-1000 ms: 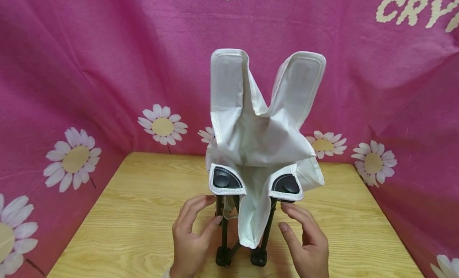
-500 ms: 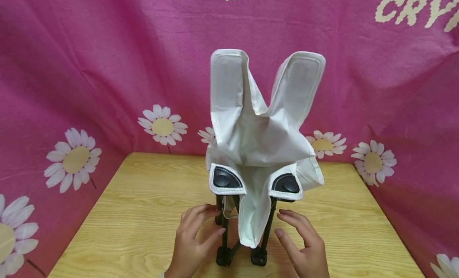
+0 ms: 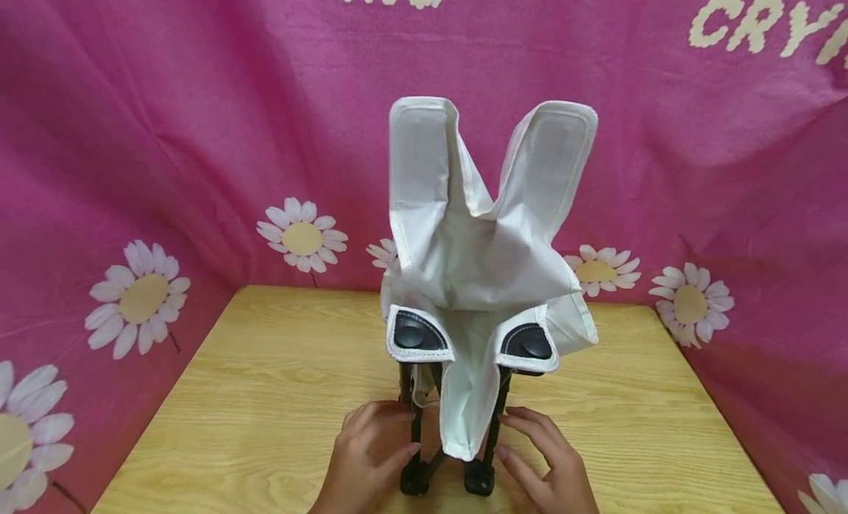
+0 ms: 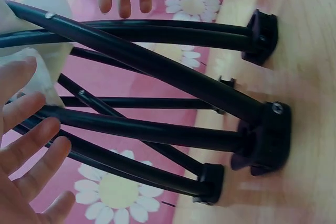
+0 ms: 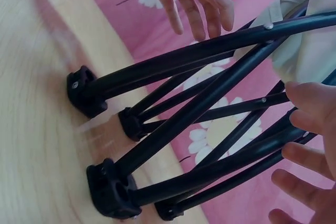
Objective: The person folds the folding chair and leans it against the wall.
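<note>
A small folding chair (image 3: 483,271) stands partly folded in the middle of the table, with a white fabric seat and thin black legs. Two upright flaps rise at its back, and black corner patches (image 3: 419,331) face me. In the head view my left hand (image 3: 371,451) is beside the left front leg (image 3: 416,426), fingertips right at it, thumb apart from the fingers. My right hand (image 3: 550,459) mirrors it at the right front leg (image 3: 493,429). Crossed black tubes (image 4: 157,72) and foot joints (image 5: 113,190) show in the wrist views. Both hands have relaxed, spread fingers.
The wooden table (image 3: 265,396) runs to a pink cloth (image 3: 318,116) with printed daisies and lettering, which encloses the back and both sides. The chair's black feet (image 3: 414,477) rest on the tabletop.
Both hands have slid lower and moved inward toward the chair's front legs. The chair has stayed in place; the head view has shifted slightly.
</note>
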A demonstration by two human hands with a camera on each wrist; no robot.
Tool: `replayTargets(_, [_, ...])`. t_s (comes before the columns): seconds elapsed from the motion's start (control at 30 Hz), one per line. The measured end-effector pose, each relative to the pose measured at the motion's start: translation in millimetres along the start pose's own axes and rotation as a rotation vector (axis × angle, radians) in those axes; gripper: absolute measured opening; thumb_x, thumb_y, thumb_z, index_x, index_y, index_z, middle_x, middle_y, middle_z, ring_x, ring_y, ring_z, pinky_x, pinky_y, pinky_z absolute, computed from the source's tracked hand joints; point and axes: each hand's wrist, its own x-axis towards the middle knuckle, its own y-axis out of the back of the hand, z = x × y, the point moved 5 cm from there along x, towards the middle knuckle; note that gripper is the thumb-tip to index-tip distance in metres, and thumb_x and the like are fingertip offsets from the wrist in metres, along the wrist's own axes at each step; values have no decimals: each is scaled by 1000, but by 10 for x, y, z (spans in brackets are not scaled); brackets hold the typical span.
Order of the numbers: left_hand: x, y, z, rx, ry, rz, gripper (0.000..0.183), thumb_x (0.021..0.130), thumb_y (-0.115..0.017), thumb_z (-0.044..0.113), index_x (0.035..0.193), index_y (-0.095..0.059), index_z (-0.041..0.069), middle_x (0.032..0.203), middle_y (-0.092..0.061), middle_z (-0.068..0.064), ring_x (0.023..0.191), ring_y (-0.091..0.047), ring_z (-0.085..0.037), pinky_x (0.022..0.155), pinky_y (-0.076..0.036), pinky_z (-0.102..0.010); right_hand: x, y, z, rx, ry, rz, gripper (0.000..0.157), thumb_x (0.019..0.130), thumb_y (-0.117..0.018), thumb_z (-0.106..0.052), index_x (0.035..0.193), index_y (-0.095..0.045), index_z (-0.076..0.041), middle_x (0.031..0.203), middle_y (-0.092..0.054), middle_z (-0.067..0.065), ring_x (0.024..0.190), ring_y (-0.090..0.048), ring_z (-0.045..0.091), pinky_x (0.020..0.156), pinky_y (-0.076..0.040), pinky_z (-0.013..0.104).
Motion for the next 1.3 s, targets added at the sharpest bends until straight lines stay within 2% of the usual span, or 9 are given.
replayTargets(0.17, [-101,-72,-89,28,94,-66,30,72,-75,30,100,-65,25,103,-58,11,94,-55,-8,80,-39,-29,-60,-66,102,-56,-165,-70,32,77,-71,-24,107,-63,-27,111,-57,-12,100,-55,6,84,-43,16])
replayTargets(0.23, [-137,-96,-112,33,131,-86,30,72,-75,34,99,-65,26,102,-58,14,93,-56,-6,78,-40,-28,-89,-89,141,-72,-195,-88,32,77,-72,-25,107,-62,-29,110,-56,-15,100,-55,4,82,-45,19])
replayTargets(0.27, [-152,-106,-120,33,145,-96,30,71,-75,35,98,-65,26,101,-58,14,92,-56,-5,77,-41,-29,-104,-99,158,-77,-195,-95,32,76,-72,-26,107,-62,-30,110,-56,-16,100,-54,3,82,-45,19])
replayTargets(0.57, [-276,-188,-236,32,294,-180,33,69,-74,43,97,-64,28,98,-56,17,88,-56,-4,75,-44,-30,-183,-190,211,-29,-22,-75,35,74,-74,-19,108,-63,-20,109,-59,-4,101,-55,8,86,-35,8])
replayTargets(0.7, [-331,-244,-281,7,277,-226,34,69,-75,42,97,-66,26,100,-59,11,90,-56,-7,76,-47,-31,-207,-245,241,-21,-17,-73,35,74,-74,-18,107,-63,-21,108,-59,-6,98,-56,8,85,-38,10])
replayTargets(0.87, [-374,-312,-324,-90,242,-333,33,72,-73,40,99,-68,21,103,-59,6,93,-55,-10,75,-49,-29,-263,-321,310,-24,-38,-108,34,75,-73,-23,107,-62,-26,107,-58,-10,96,-57,8,80,-44,18])
replayTargets(0.97, [-398,-336,-343,-117,228,-386,33,74,-71,39,102,-67,21,103,-58,7,94,-54,-10,75,-48,-28,-288,-356,345,-20,-20,-118,33,76,-73,-25,107,-62,-26,107,-58,-9,96,-57,9,80,-44,18])
replayTargets(1.1, [-419,-364,-371,-135,199,-422,31,74,-72,35,102,-67,22,102,-58,9,95,-53,-8,78,-47,-28,-303,-386,371,-8,-8,-122,31,76,-72,-26,106,-62,-24,106,-58,-8,95,-57,9,81,-41,14])
replayTargets(1.3, [-449,-404,-421,-144,161,-448,27,76,-71,33,100,-68,22,103,-58,7,95,-53,-7,79,-46,-28,-314,-420,392,10,-34,-119,29,76,-72,-26,104,-64,-25,105,-58,-9,95,-57,8,80,-43,15])
